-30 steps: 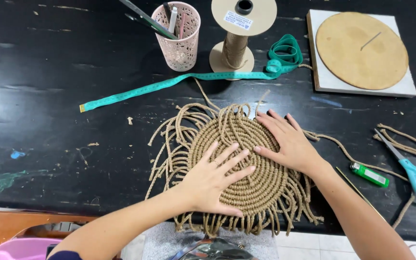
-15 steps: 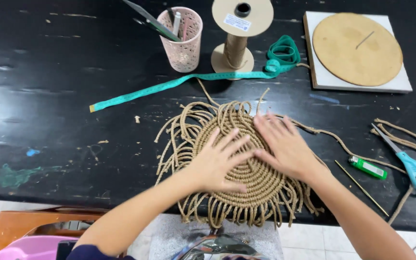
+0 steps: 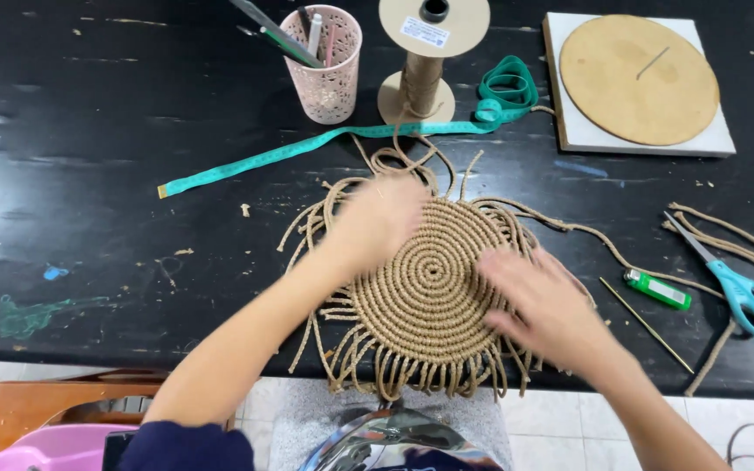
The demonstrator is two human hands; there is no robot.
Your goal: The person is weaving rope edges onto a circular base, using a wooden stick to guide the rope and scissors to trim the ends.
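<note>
On black table (image 3: 89, 131), round spiral-woven jute mat (image 3: 429, 279) w/ fringe; left hand (image 3: 377, 218), right hand (image 3: 543, 305) flat on it, apart.

both hands (image 3: 377, 218) blurred; scissors (image 3: 748, 288) cut off.

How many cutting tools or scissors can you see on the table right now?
1: blue-handled scissors at the table's right edge, lying on loose cords, right of the green lighter. The pink cup holds long tools that I cannot identify; another may be there.

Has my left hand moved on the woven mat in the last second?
Yes. The left hand slid from the middle of the round rope mat up to its upper-left edge, toward the pink pen cup.
</note>
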